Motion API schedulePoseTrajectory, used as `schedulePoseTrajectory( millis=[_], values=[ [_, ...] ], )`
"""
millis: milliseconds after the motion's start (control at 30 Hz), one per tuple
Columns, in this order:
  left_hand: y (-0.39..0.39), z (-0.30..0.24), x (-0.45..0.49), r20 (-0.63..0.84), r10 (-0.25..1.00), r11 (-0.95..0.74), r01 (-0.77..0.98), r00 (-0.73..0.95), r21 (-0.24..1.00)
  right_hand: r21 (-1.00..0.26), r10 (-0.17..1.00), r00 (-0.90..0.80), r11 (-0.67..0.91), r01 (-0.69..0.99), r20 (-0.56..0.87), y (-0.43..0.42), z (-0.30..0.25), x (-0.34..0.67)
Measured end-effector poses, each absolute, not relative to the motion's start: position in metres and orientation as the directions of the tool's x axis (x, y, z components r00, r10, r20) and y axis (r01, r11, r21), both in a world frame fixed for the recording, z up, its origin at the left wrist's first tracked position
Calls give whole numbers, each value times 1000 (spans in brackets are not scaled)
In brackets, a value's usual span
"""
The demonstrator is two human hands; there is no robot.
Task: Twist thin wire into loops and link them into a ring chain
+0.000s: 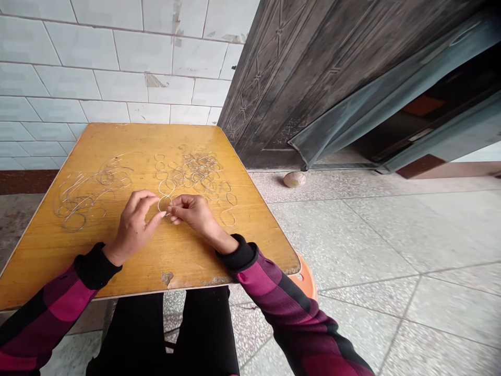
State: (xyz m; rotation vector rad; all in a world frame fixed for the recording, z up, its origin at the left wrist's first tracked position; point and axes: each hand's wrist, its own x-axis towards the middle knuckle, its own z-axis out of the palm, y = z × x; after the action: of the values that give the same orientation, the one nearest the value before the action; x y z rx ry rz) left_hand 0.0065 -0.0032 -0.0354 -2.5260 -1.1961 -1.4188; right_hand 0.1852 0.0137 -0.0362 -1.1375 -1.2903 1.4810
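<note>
Head view: on a worn, yellow-brown wooden table, my bare right hand pinches a thin, silvery wire bent into round loops, at twelve o'clock from my body. My bare left hand curves in from nine o'clock, thumb and fingers parted beside the loop's edge; whether it grips, I cannot tell. A fingertip hold probably suits so slight a wire, sparing its curves. Loose, curved grey wire strands lie at ten o'clock, a tangled heap of looped silvery wires at one, perhaps separated against snagging. My wire looks bright, its rings meeting like a figure eight
</note>
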Motion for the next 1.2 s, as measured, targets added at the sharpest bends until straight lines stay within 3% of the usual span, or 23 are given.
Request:
schedulePoseTrajectory(
  millis=[133,233,667,1200],
  values=[
    [2,-38,6,616,763,-608,538,196,583,-998,974,-222,-45,39,-53,12,-37,184],
    [4,-38,6,547,823,-541,508,155,670,-996,971,-241,13,88,-8,10,-36,183],
    [8,-41,7,647,736,-585,668,198,461,-995,959,-277,79,64,58,7,-41,177],
    [8,-44,6,649,719,-603,689,250,403,-999,958,-288,26,25,18,7,-39,178]
  ],
)
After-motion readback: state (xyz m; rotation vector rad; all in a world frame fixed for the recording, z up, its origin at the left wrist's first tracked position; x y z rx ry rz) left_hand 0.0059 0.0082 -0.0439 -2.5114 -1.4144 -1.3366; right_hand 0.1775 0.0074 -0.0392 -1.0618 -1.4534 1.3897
